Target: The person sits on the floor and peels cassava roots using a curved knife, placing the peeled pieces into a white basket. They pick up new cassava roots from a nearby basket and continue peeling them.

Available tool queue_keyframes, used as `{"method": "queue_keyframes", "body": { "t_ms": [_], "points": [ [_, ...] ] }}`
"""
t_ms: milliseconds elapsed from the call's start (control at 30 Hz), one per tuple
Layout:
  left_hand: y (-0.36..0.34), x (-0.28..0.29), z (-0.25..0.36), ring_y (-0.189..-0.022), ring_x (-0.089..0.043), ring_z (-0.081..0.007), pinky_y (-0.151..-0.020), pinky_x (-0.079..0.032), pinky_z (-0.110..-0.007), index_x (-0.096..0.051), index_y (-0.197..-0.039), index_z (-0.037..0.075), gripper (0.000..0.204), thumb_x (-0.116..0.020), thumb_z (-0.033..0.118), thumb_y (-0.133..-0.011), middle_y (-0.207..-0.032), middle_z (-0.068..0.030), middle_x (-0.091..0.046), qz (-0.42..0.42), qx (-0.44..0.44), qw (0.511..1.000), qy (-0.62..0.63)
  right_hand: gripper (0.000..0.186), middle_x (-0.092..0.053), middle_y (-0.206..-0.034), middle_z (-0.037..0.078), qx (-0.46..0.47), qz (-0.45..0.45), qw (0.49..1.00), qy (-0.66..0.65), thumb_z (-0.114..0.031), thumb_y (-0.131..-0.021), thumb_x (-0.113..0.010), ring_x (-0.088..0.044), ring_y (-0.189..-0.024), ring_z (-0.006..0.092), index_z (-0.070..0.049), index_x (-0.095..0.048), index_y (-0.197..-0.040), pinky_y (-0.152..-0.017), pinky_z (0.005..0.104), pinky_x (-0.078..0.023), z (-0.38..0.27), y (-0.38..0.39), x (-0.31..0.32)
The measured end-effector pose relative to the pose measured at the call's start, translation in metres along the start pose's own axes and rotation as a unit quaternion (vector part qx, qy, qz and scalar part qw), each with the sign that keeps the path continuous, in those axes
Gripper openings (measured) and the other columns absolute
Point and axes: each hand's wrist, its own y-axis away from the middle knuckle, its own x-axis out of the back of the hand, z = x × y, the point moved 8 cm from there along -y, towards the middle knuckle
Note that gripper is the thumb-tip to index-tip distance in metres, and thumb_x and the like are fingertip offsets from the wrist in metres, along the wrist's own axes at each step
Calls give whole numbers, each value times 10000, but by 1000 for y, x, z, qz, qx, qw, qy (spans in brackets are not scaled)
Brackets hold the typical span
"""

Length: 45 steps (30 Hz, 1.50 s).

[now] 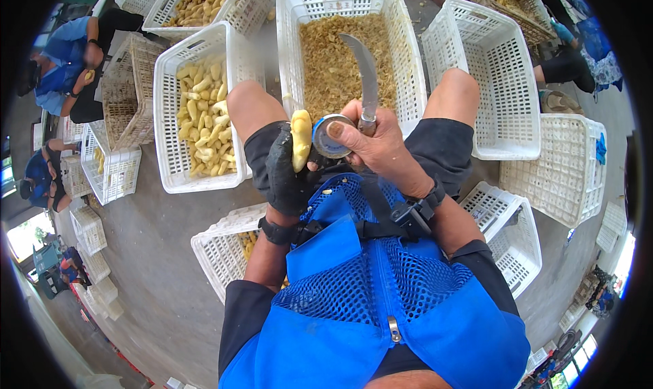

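My left hand (286, 178), in a black glove, is closed round a knobbly yellow root (301, 141), much like ginger and mostly peeled. Close to its right, my bare right hand (381, 144) grips a knife (364, 73) by its handle, the curved blade pointing up and away. The same hand also pinches a round tin lid (329, 136), blue and silver, under the thumb. The lid's edge is beside the root; whether they touch I cannot tell. Both hands are over my lap, in front of a white crate (404, 56) holding brown peel shavings (326, 49).
A white crate (165, 110) of peeled roots stands by my left knee. To the right is another white crate (524, 96), with an upturned one (564, 171) behind. More crates lie beside my hips. Other people (64, 62) sit at the left and right rims.
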Motion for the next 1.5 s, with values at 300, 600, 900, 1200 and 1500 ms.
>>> {"method": "queue_keyframes", "body": {
  "t_ms": [300, 600, 900, 1200, 1500],
  "points": [
    [0, -11, 21, -681, -548, -162, -627, -459, -274, -556, -1116, -23, 242, -565, 138, -936, -783, -42, -575, -8, -33, 989, -147, 174, -572, -629, 54, 219, 79, 921, 312, -179, -873, -723, -559, -567, 119, -35, -626, -878, -523, 301, -456, -26, 4, -3],
    [5, -32, -10, -426, -316, -80, -396, -261, -195, -546, -1058, 27, 426, -367, 412, -1032, -573, 13, -409, -12, 196, 889, 413, 153, -548, -629, -60, 181, 122, 958, 187, -151, -886, -722, -453, -579, 12, -26, -637, -904, -494, 204, -343, -38, 5, 34],
    [4, -21, 13, -512, -397, -55, -494, -300, -196, -581, -1047, -5, 427, -361, 361, -1023, -651, -2, -489, -46, 43, 996, 71, 184, -541, -625, -67, 91, 92, 987, 96, -182, -896, -730, -451, -570, -1, -23, -639, -881, -490, 192, -354, -28, 3, 34],
    [10, -23, 30, -501, -408, -70, -466, -308, -220, -578, -963, 10, 383, -364, 319, -1034, -632, -8, -494, -15, -16, 1000, -2, 190, -534, -630, -57, 124, 57, 975, 175, -179, -897, -725, -424, -564, 15, -24, -624, -853, -482, 212, -328, -34, 3, 32],
    [12, -14, -11, -565, -491, -76, -500, -382, -193, -591, -1068, 26, 338, -526, 345, -979, -787, -29, -574, 46, 182, 964, 190, 201, -518, -606, -61, 110, 106, 977, 150, -195, -894, -732, -432, -524, 2, -31, -616, -878, -454, 203, -341, -48, 8, 48]
  ]
}}
